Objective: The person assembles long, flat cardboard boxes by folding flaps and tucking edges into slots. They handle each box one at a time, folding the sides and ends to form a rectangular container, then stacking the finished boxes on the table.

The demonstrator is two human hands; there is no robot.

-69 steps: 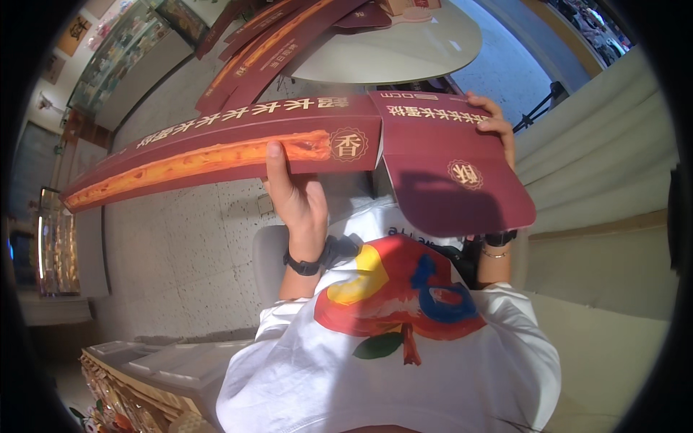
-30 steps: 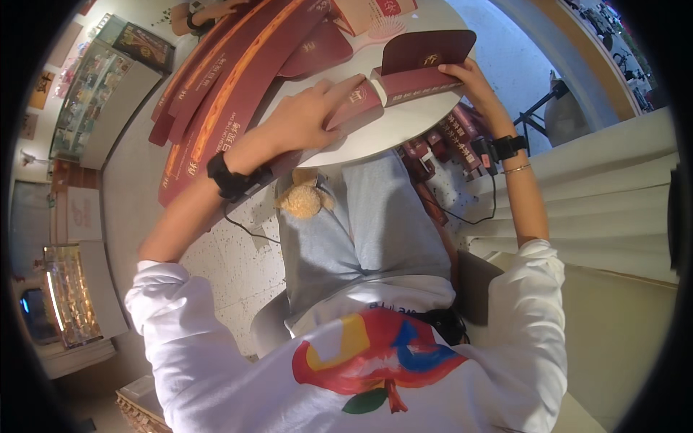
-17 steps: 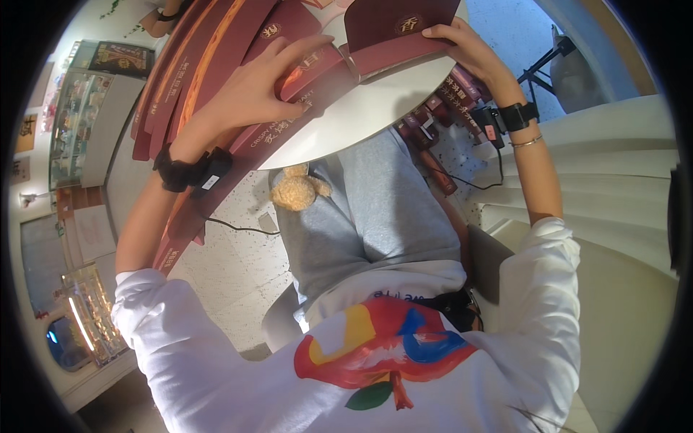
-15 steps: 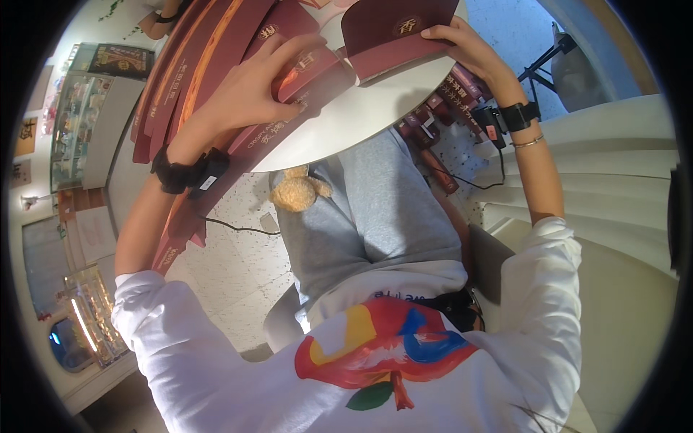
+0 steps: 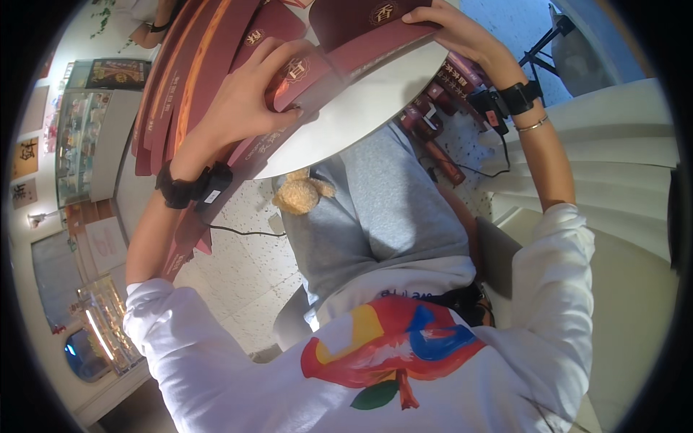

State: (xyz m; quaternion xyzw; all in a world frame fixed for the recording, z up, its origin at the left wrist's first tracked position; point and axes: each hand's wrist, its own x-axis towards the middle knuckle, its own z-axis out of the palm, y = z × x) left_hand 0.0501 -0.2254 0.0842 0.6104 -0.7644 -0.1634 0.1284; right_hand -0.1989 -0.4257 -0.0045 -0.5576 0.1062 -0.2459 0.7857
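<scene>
A long dark red flat cardboard box blank (image 5: 339, 43) with gold print lies across the round white table (image 5: 361, 108). My left hand (image 5: 245, 101) presses down on its middle flap, fingers spread over the card. My right hand (image 5: 451, 29) grips the right end flap at the table's far edge. More dark red and orange card sheets (image 5: 188, 79) are stacked to the left under my left hand. Both wrists wear black bands.
Several narrow dark red boxes (image 5: 440, 123) lie on the floor under the table to the right. A tan plush toy (image 5: 299, 193) hangs by my grey trousers. A black tripod (image 5: 541, 43) stands far right; glass display cabinets (image 5: 79, 137) line the left wall.
The card blank, held up in the air before, has come down onto the table. Both hands have reached forward and now press and hold its flaps there.
</scene>
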